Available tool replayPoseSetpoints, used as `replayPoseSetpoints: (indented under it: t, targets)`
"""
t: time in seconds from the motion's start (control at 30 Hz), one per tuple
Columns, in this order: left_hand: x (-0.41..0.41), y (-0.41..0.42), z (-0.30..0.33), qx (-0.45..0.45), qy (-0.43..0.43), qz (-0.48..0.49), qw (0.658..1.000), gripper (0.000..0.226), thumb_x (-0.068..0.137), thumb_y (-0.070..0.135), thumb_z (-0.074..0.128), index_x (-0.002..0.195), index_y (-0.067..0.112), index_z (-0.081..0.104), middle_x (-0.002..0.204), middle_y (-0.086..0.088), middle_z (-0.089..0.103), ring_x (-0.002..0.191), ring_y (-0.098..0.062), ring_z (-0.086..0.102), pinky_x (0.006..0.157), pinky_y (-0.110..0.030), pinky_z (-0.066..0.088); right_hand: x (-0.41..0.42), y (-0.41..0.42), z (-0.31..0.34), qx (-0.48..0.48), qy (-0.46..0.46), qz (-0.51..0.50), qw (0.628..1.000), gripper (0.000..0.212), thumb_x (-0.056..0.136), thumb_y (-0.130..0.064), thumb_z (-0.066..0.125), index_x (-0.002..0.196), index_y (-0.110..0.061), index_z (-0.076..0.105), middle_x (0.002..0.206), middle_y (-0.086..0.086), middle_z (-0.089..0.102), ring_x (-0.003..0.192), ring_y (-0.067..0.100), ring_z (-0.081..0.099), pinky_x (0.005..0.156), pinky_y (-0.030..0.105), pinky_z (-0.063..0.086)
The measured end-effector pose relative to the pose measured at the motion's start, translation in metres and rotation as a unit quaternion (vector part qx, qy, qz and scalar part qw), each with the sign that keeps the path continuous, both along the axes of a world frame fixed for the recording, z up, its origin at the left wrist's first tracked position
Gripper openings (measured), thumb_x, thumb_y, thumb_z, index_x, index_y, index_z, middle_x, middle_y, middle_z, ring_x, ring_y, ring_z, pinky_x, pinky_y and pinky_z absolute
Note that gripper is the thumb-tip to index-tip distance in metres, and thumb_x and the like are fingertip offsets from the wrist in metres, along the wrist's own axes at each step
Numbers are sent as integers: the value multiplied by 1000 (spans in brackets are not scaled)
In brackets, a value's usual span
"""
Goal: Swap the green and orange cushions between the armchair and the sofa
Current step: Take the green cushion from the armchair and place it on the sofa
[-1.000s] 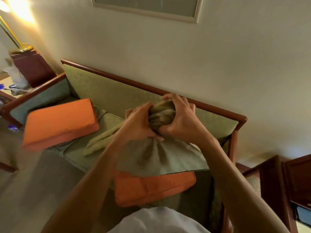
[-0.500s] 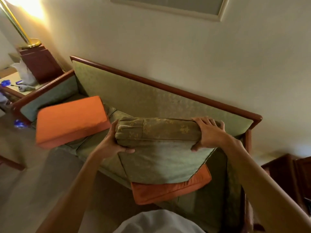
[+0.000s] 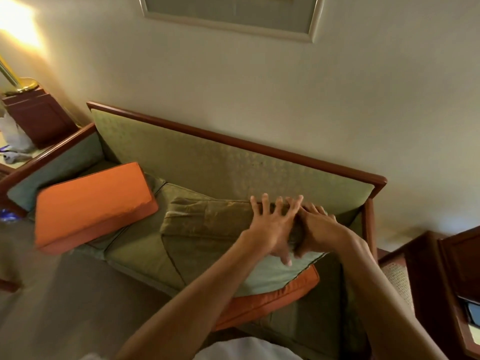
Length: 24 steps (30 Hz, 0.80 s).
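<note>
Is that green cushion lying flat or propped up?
Lying flat: the green cushion rests on an orange cushion, both hands pressing it.

Framed picture [image 3: 228,11] on wall above; brass lamp base [image 3: 22,85] atop dark wooden cabinet [image 3: 39,118] far left; wooden furniture [image 3: 446,276] right edge.

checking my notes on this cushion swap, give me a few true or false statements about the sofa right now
1. The soft green fabric cushion lies on a flat orange cushion. True.
2. Both hands rest on the green cushion. True: left hand, right hand.
3. The big orange block cushion sits at the sofa's right end. False: left end.
4. The left hand is a closed fist. False: fingers spread.
5. The green wood-framed sofa stands against a wall. True.
</note>
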<state>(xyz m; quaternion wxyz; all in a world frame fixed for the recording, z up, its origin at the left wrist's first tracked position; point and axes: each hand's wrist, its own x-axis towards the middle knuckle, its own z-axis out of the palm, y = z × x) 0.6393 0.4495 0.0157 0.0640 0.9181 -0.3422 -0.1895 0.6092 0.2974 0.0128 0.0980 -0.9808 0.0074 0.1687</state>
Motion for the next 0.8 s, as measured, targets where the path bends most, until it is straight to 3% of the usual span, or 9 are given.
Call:
replayPoseSetpoints:
  t: [0.1, 0.17, 0.27, 0.33, 0.43, 0.53, 0.67, 0.73, 0.8]
  targets:
    - [-24, -36, -21, -23, -84, -9, 996, 136, 69, 62, 80, 154, 28, -22, 163, -16, 12, 149, -44, 8, 113, -70, -10, -21, -23, -8, 59, 6, -22, 998, 139, 59, -37, 94, 157, -23, -4, 164, -7, -2, 151, 21, -2, 123, 46, 12]
    - [-33, -47, -30, -54, -117, 1, 992, 130, 70, 62, 79, 157, 26, -11, 156, -16, 27, 145, -38, 22, 118, -65, 3, -37, -40, -21, 78, -43, -32, 996, 132, 60, -45, 90, 157, -21, 5, 159, -6, 15, 146, 18, 12, 117, 40, 21]
    - [-39, -57, -35, -83, -125, 1, 989, 125, 71, 43, 85, 158, 27, -3, 152, -13, 37, 143, -35, 27, 118, -61, 10, -55, -50, -38, 75, -127, -42, 988, 105, 59, -53, 81, 148, -27, 32, 138, -9, 42, 122, 14, 35, 101, 37, 35]
    - [-35, -62, -33, -99, -130, 2, 987, 119, 72, 31, 84, 159, 26, 3, 148, -8, 44, 139, -32, 32, 116, -60, 15, -55, -54, -41, 122, -171, -47, 976, 86, 59, -47, 76, 137, -26, 46, 124, -11, 51, 109, 13, 42, 93, 40, 40]
    - [-15, -63, -12, -131, -128, 18, 983, 111, 72, 29, 83, 158, 30, 13, 146, 0, 50, 133, -27, 40, 114, -57, 22, -34, -60, -13, 192, -182, -14, 964, 71, 59, -38, 73, 127, -25, 56, 117, -11, 54, 105, 15, 47, 91, 46, 44]
    - [14, -39, 26, -179, -90, 26, 979, 113, 65, 37, 89, 156, 30, 23, 147, 4, 51, 132, -22, 45, 112, -48, 25, -3, -48, 42, 201, -161, 61, 964, 58, 61, -34, 81, 114, -27, 61, 113, -8, 57, 101, 14, 52, 90, 41, 48]
    - [39, 34, 66, -331, 1, 71, 941, 106, 47, 48, 95, 140, 29, 49, 128, 6, 64, 117, -16, 60, 106, -44, 44, 25, 10, 120, 106, -197, 166, 960, 47, 58, -40, 82, 100, -24, 66, 96, -7, 59, 83, 13, 56, 75, 29, 45]
    - [38, 70, 61, -391, 47, 96, 914, 87, 48, 45, 92, 125, 22, 59, 111, 13, 69, 103, -7, 65, 94, -30, 52, 30, 46, 128, 66, -247, 221, 941, 50, 62, -45, 77, 103, -19, 64, 99, -4, 58, 92, 15, 51, 83, 33, 39]
    - [35, 99, 36, -411, 85, 142, 896, 66, 55, 37, 85, 114, 28, 59, 99, 19, 69, 93, -1, 65, 82, -18, 52, 36, 80, 103, 63, -277, 245, 927, 56, 69, -48, 73, 114, -17, 59, 110, 1, 57, 105, 19, 49, 95, 41, 34]
